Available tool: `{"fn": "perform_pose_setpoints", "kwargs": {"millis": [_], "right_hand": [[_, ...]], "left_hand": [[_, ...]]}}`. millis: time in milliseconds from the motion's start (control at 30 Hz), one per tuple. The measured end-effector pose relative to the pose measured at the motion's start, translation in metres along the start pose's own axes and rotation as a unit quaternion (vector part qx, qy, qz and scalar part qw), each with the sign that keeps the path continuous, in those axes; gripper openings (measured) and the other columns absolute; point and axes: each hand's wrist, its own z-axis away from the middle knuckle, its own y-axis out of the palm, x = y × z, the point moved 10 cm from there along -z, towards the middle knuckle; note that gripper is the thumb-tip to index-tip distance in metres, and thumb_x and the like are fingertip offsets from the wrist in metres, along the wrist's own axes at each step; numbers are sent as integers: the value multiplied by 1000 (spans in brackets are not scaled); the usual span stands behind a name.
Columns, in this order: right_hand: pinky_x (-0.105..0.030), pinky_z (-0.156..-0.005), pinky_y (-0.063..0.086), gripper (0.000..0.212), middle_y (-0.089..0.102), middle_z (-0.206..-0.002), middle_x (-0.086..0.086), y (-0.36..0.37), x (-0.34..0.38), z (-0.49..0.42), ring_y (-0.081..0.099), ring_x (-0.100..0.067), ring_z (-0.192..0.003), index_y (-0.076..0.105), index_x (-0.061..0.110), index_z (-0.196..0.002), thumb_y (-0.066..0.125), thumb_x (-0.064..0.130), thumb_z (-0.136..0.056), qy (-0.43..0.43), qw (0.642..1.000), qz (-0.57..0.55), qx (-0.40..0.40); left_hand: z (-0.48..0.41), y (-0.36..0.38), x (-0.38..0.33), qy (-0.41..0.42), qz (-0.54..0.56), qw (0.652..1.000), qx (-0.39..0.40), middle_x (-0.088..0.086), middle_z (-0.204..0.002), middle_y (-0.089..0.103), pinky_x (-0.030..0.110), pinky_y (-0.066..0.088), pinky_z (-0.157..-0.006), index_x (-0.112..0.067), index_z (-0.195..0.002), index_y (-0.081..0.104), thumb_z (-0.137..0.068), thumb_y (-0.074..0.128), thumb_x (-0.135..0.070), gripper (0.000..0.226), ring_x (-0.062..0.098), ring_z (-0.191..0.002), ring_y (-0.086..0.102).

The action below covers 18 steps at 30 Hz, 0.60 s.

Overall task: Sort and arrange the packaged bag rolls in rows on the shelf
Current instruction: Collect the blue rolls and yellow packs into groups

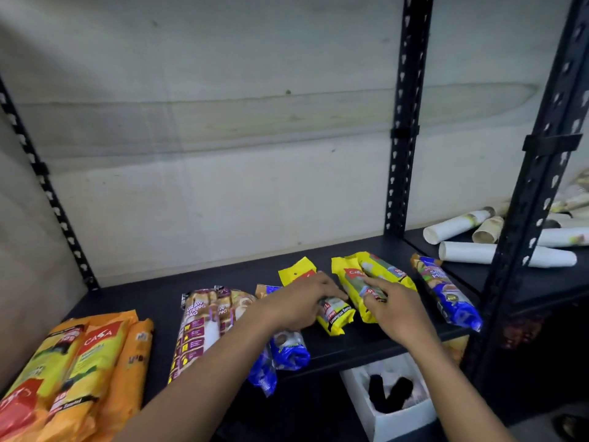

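Packaged bag rolls lie on a black shelf (165, 301). My left hand (299, 301) grips a yellow pack (334, 315) around its middle. To its right my right hand (395, 309) rests with spread fingers on two yellow packs (376, 275) lying side by side. A blue pack (446, 291) lies alone further right. Two blue packs (288, 349) sit under my left forearm. Two white and purple drawstring packs (200, 323) lie left of them. Orange and yellow packs (86, 362) are grouped at the far left.
Black slotted uprights (403, 122) frame the bay. White paper rolls (497, 255) lie piled on the neighbouring shelf at the right. A white box (392, 419) with dark items stands below the shelf. A pale wall closes the back.
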Motion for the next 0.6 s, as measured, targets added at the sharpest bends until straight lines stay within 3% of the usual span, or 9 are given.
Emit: {"fn": "perform_pose_setpoints", "kwargs": {"millis": [100, 267, 433, 500, 600], "right_hand": [[-25, -69, 48, 39, 67, -125, -3, -11, -8, 10, 60, -9, -81, 64, 27, -132, 63, 29, -93, 2, 1000, 9, -7], [-23, -83, 47, 39, 67, -127, -3, -16, -14, 19, 62, -18, -112, 65, 24, -130, 66, 28, -92, -12, 1000, 15, -19], [-26, -79, 47, 38, 68, -122, -4, -13, -23, 22, 63, -20, -108, 66, 27, -130, 65, 29, -92, -12, 999, 25, -16], [-27, -83, 46, 38, 64, -123, -5, -10, -28, 22, 59, -20, -114, 64, 28, -131, 64, 33, -93, -12, 1000, 24, -11], [-29, -90, 43, 39, 49, -123, -1, -6, -34, 20, 53, -19, -117, 63, 28, -132, 59, 39, -95, -2, 1000, 15, -8]], "left_hand": [[0, 18, -13, 3, 4, 1000, 24, -6, -141, 43, 36, 36, -110, -33, -138, 53, -91, 53, 1, 58, 15, -130, 40], [-7, 31, -37, 34, 20, 999, 36, -7, -144, 43, 38, 34, -112, -32, -139, 52, -92, 55, -1, 57, 14, -132, 37], [-12, 36, -48, 35, 44, 998, 14, -2, -152, 36, 21, 21, -112, -26, -141, 51, -92, 49, 3, 57, 14, -141, 26], [-11, 36, -47, 22, 75, 997, 3, -3, -144, 42, 23, 28, -110, -26, -140, 50, -91, 50, 2, 56, 14, -135, 33], [-10, 33, -43, 4, 109, 994, -13, -10, -116, 46, 21, 37, -90, -27, -133, 47, -87, 52, 0, 54, 9, -105, 44]]}}
